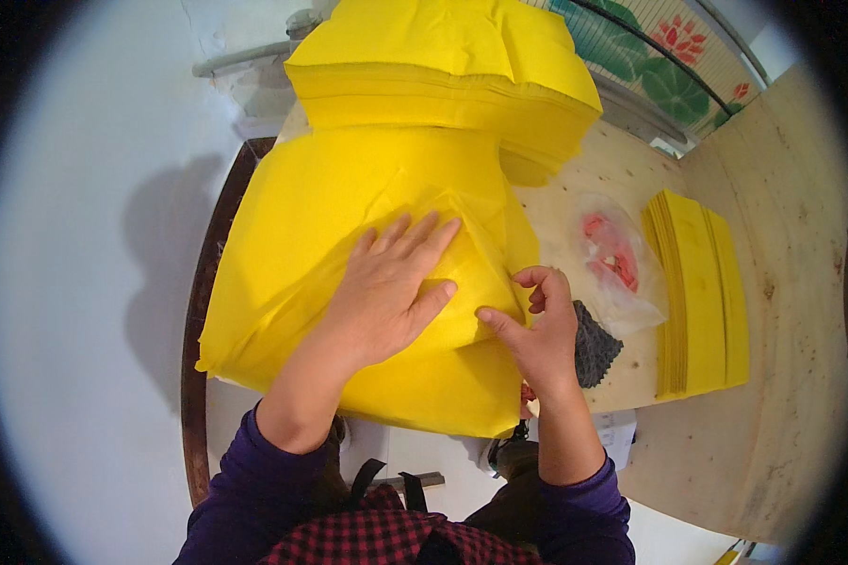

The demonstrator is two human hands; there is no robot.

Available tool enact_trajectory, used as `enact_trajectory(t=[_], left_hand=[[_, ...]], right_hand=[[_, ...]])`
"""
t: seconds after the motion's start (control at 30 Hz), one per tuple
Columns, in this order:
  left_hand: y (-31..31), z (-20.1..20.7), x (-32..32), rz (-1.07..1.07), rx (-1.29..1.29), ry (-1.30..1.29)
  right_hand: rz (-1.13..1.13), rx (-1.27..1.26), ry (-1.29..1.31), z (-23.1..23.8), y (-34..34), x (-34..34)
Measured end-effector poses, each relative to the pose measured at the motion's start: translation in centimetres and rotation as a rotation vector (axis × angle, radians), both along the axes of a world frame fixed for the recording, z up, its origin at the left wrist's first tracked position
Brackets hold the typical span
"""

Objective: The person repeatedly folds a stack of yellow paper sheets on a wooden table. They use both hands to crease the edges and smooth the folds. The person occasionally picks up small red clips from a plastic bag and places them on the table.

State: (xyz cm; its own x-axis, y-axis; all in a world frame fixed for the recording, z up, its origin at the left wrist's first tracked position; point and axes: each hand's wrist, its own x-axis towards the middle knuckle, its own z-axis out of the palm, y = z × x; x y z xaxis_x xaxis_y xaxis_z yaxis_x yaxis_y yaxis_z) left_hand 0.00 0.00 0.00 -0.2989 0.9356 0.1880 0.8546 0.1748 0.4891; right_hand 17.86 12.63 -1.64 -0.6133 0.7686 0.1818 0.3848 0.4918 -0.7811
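Observation:
A large sheet of yellow cloth (301,217), soft like felt, lies draped in front of me and hangs past the table's near edge. My left hand (386,282) rests flat on its raised fold, fingers stretched out and thumb apart. Just right of it, my right hand (546,325) is at the side of the fold. Its thumb touches the cloth; the forefinger is bent and apart from the thumb, and the other fingers are curled. No cloth shows gripped between them. Behind the sheet stands a thick stack of yellow cloth (443,94).
Right of my right hand lie a dark grey zigzag-edged cloth scrap (594,347) and a clear plastic bag (631,301) with red pieces. Farther right, a folded yellow stack (702,292) stands by a wooden panel (791,282). A dark table edge (198,377) runs along the left.

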Motion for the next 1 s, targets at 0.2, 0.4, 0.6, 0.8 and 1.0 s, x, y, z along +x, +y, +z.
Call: enact_trajectory(t=[0.2,0.4,0.6,0.8,1.0], left_hand=[[0.1,0.1,0.0,0.003,0.009,-0.015],[0.1,-0.1,-0.1,0.007,0.008,-0.020],[0.2,-0.3,-0.3,-0.006,0.025,-0.026],[0.2,-0.3,-0.3,-0.012,0.027,-0.031],[0.0,-0.2,-0.3,-0.012,0.021,-0.045]], right_hand=[[0.004,0.052,-0.032,0.3,0.3,0.3],[0.062,0.122,-0.075,0.1,0.5,0.9],[0.246,0.065,-0.042,1.3,1.6,1.8],[0.102,-0.070,0.046,0.6,1.7,0.3],[0.126,0.041,-0.016,0.3,1.8,0.4]])
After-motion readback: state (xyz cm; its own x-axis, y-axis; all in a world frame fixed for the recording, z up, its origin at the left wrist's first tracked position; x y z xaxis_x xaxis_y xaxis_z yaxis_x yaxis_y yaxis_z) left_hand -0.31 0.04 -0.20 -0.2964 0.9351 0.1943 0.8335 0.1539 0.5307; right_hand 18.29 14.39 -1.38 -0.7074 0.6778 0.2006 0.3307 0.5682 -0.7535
